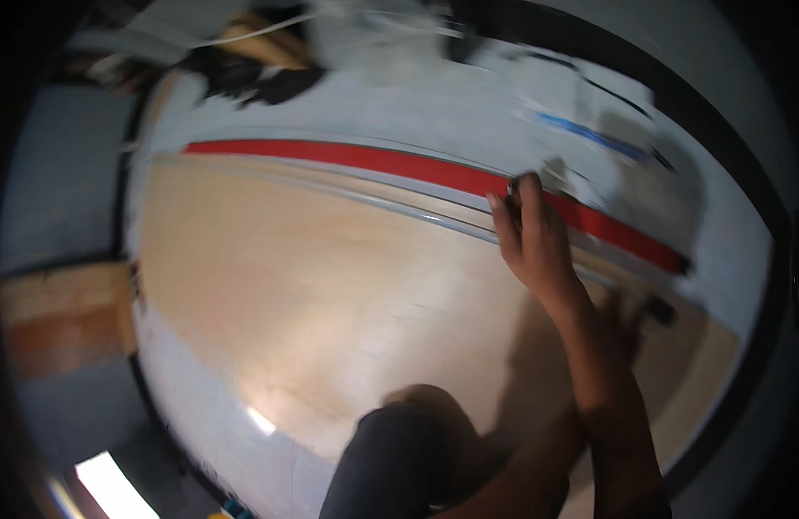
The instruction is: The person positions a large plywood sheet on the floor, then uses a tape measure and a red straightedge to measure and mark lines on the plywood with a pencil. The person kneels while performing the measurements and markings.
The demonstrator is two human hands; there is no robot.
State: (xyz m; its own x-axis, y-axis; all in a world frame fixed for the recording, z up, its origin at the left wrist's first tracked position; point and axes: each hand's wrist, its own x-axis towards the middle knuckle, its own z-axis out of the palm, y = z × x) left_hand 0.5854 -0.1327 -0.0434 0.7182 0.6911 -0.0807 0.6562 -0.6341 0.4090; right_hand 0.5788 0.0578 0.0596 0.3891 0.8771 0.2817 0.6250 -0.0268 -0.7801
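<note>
My right hand [536,238] is over the long red bar [356,158], its thumb and fingers closed around a small dark thing I cannot make out. My left forearm passes under the right one. My left hand [624,324] lies low over the board at the right, partly hidden by my right forearm and blurred. Beside its fingers is a small dark object [661,310] whose kind does not show. Along the near side of the red bar runs a thin silvery metal rail [399,208]. Both cross a large pale wooden board [287,268] near its far edge.
My dark-clothed knee [399,450] rests at the board's near edge. Beyond the red bar lie white packaging [607,95], a blue strip [590,136] and crumpled clear plastic [373,43]. A dark bundle [270,82] is at the far left. Dark edging [754,303] curves along the right.
</note>
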